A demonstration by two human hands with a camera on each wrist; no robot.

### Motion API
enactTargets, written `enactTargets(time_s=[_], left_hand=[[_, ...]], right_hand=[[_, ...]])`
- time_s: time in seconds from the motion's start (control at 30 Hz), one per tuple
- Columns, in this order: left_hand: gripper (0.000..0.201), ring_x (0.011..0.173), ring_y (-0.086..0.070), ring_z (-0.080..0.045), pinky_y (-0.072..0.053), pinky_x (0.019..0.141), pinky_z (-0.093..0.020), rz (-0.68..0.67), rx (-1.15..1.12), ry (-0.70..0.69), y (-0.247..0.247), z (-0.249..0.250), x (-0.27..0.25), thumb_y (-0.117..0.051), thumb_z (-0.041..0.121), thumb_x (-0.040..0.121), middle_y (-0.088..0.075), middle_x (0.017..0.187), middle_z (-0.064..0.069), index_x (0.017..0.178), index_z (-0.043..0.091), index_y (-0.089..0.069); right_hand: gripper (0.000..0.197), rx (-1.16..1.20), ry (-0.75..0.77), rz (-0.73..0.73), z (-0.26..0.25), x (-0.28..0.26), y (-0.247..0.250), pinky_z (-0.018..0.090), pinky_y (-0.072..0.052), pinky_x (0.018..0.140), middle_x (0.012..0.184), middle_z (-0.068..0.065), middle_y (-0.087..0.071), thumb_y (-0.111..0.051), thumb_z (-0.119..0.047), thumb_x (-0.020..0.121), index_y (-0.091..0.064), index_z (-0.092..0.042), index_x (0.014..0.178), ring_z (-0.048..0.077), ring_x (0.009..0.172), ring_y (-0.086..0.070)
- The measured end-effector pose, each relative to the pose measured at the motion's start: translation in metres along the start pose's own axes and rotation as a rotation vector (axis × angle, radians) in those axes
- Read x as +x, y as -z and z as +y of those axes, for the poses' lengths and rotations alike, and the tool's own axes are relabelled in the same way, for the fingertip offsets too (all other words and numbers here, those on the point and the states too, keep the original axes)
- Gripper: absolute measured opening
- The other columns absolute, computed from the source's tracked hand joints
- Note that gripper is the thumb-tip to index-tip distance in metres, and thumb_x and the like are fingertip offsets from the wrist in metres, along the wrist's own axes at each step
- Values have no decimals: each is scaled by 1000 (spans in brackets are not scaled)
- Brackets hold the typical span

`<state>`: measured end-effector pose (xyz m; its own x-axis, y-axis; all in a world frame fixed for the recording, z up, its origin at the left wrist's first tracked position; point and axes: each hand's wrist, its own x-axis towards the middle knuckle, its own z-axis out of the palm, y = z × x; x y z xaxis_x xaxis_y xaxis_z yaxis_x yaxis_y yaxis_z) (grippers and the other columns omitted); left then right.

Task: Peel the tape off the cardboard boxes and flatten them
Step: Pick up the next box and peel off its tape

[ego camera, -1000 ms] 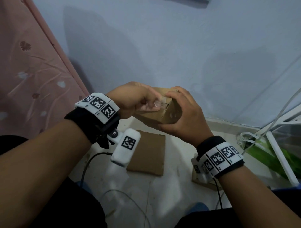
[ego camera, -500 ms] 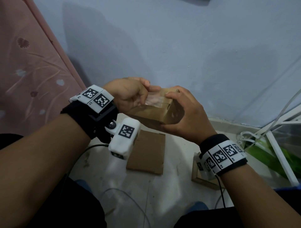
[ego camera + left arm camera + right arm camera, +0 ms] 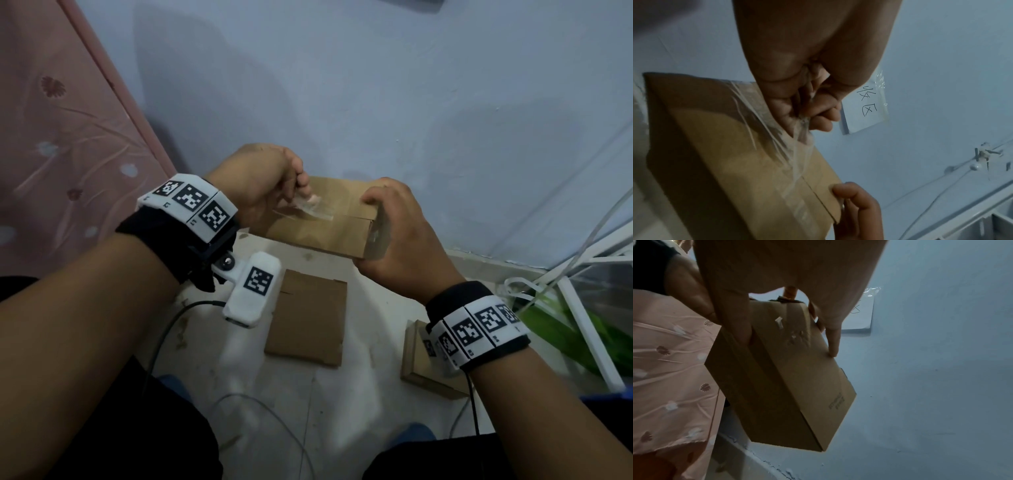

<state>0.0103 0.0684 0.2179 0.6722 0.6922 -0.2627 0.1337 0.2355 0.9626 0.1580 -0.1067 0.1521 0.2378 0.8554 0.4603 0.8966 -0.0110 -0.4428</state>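
Note:
A small brown cardboard box (image 3: 329,226) (image 3: 731,162) (image 3: 793,378) is held up in front of the wall. My right hand (image 3: 394,240) (image 3: 789,321) grips its right end, thumb on one side and fingers on the other. My left hand (image 3: 270,185) (image 3: 807,110) pinches the free end of a clear tape strip (image 3: 313,210) (image 3: 795,155). The strip runs along the box's top seam and is partly lifted off the cardboard on the left. Clear tape still covers the box's right end under my right hand.
A flattened piece of cardboard (image 3: 308,318) lies on the white floor below the box. Another cardboard box (image 3: 421,363) sits under my right wrist. A pink patterned fabric (image 3: 51,137) stands at the left, a white frame (image 3: 589,308) with green stuff at the right. A cable (image 3: 164,329) crosses the floor.
My left hand has pulled the tape leftward along the top seam, so more of the strip is off the box. The box has tipped, showing its top face more.

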Motion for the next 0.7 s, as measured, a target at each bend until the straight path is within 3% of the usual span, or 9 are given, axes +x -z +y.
enactTargets(time_s=[0.1, 0.17, 0.3, 0.37, 0.43, 0.53, 0.6, 0.7], left_hand=[[38, 57, -54, -17, -51, 60, -25, -61, -64, 23, -1, 2, 1, -25, -20, 78, -50, 62, -5, 72, 11, -45], [35, 57, -50, -18, -47, 69, -32, -72, -132, 15, -2, 2, -1, -24, -17, 77, -49, 61, -4, 72, 11, -45], [24, 53, -32, -20, -33, 58, -29, -165, -195, 12, -6, 1, -5, -32, 6, 81, -45, 56, -10, 64, 6, -48], [38, 51, -25, -21, -31, 54, -27, -214, -144, 52, -9, 1, -4, -36, 22, 88, -40, 50, -9, 56, 6, -46], [44, 48, -30, -22, -31, 53, -27, -201, 24, 6, -14, -1, -6, -50, 29, 94, -38, 48, -9, 56, 10, -44], [34, 52, -49, -20, -40, 50, -24, -117, 410, -195, -16, -9, -8, -81, 26, 85, -55, 62, -10, 76, 9, -53], [45, 64, -52, -14, -41, 56, -28, -56, 687, -267, -13, -14, -4, -88, 37, 75, -57, 75, 1, 93, 12, -56], [68, 80, -53, -14, -42, 64, -32, -36, 817, -186, -9, -18, 2, -87, 52, 70, -54, 94, 3, 111, 18, -46]], right_hand=[[62, -13, 5, 12, -3, 1, 1, 27, -44, 95, 127, 6, -48, -83, -11, 65, -50, -10, 118, 22, 120, -45], [61, -18, 0, 12, -6, 2, 2, 27, -44, 94, 127, 7, -48, -82, -11, 65, -50, -11, 117, 23, 119, -45], [64, -40, -2, -2, -12, 4, 5, 32, -47, 91, 131, 6, -46, -82, -8, 63, -51, -11, 119, 24, 119, -46], [65, -84, 27, -19, -15, 5, 7, 38, -50, 89, 132, 6, -46, -82, -7, 62, -52, -12, 119, 26, 117, -47], [65, -94, 44, -27, -17, 5, 8, 42, -52, 86, 131, 4, -45, -82, -6, 61, -52, -13, 118, 28, 116, -48], [66, -111, 69, -22, -18, 5, 9, 42, -52, 86, 131, 4, -45, -83, -5, 61, -53, -13, 118, 29, 117, -49], [64, -137, 77, -23, -14, 7, 12, 43, -52, 86, 130, 5, -46, -83, -6, 62, -54, -13, 118, 28, 116, -49], [63, -146, 67, -36, -12, 6, 13, 44, -52, 84, 129, 5, -46, -82, -6, 62, -54, -13, 117, 27, 115, -48]])
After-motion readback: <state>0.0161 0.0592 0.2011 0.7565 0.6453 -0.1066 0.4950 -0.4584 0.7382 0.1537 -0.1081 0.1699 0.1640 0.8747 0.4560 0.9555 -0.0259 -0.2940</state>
